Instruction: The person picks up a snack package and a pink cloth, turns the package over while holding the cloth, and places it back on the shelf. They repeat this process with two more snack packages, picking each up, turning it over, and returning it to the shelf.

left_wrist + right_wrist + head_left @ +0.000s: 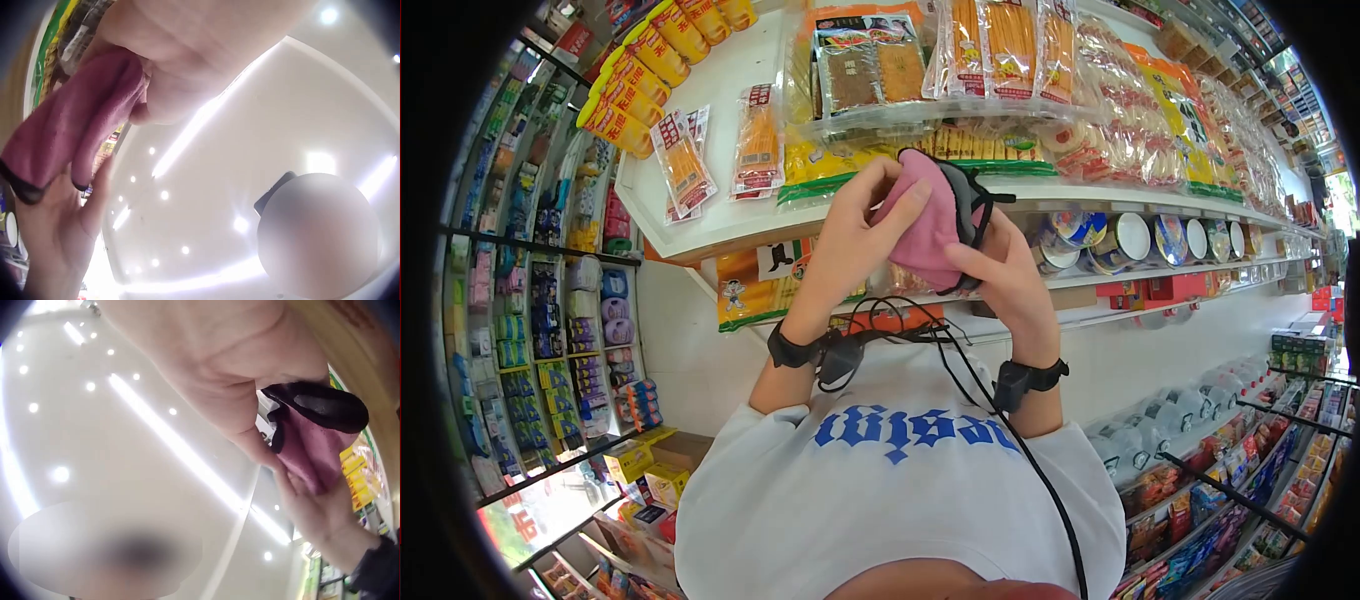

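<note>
Both hands hold a folded pink cloth (918,225) in front of the shelf, with a grey side, black edging and a thin black loop at its upper right. My left hand (862,222) grips its left part, thumb laid across the pink face and fingers behind. My right hand (1004,268) pinches the lower right edge, thumb on the pink side. In the left wrist view the pink fabric (75,119) hangs in soft folds between the hands. The right wrist view shows the black edging (325,406) close under the right palm.
A white shelf (730,225) just beyond the hands carries packets of orange snack sticks (758,145), yellow cans (635,100) and a clear bin of bagged snacks (870,75). Round tubs (1133,237) stand a level below. Black cables (960,370) hang between the wrists. Stocked racks (540,290) line the left side.
</note>
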The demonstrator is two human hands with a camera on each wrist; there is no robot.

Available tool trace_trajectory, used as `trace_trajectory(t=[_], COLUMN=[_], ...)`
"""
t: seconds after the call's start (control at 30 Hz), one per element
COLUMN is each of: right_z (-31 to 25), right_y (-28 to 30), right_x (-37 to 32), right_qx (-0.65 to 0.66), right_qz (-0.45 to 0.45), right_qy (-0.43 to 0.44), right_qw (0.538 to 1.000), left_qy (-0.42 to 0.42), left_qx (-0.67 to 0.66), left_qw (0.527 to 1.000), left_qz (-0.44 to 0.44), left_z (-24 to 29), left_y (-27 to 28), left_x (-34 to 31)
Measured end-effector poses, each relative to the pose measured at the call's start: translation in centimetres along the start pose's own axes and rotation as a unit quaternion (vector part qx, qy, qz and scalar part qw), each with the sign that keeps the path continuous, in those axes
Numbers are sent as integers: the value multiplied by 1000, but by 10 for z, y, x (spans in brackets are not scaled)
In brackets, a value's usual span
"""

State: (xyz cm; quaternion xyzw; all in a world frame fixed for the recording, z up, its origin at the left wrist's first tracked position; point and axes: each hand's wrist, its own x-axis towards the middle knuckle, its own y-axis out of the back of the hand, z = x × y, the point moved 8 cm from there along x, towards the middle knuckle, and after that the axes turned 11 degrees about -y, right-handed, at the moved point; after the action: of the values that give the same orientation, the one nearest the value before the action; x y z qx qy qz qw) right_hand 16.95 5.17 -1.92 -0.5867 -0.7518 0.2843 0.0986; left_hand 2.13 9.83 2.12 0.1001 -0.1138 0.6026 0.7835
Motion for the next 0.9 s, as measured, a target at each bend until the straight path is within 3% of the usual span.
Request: trace_trajectory(t=[0.07, 0.2, 0.33, 0.47, 0.57, 0.67, 0.73, 0.9], right_z=[-3, -12, -42, -42, -41, -39, -42, -49], right_y=[11, 33, 32, 27, 25, 28, 23, 13], right_x=[0, -7, -26, -22, -21, -19, -20, -24], right_qx=[-106, -22, -92, -201, -250, -178, -202, -246], right_qz=[70, 151, 214, 157, 181, 160, 152, 119], right_qy=[33, 77, 282, 187, 196, 208, 209, 230], right_qw=[991, 985, 931, 949, 931, 948, 945, 934], left_qy=[-6, 5, 8, 54, 64, 62, 72, 53], left_qx=[16, -11, -29, -64, -122, -198, -244, -226], left_qw=[1000, 1000, 999, 996, 990, 978, 967, 972], left_qz=[-24, -10, 14, -22, -37, -20, 3, 33], left_z=[-2, 3, 4, -4, -2, -6, -12, -8], left_y=[-9, -20, -22, -37, -53, -57, -57, -48], left_x=[-1, -1, 3, -3, -6, -6, -6, -3])
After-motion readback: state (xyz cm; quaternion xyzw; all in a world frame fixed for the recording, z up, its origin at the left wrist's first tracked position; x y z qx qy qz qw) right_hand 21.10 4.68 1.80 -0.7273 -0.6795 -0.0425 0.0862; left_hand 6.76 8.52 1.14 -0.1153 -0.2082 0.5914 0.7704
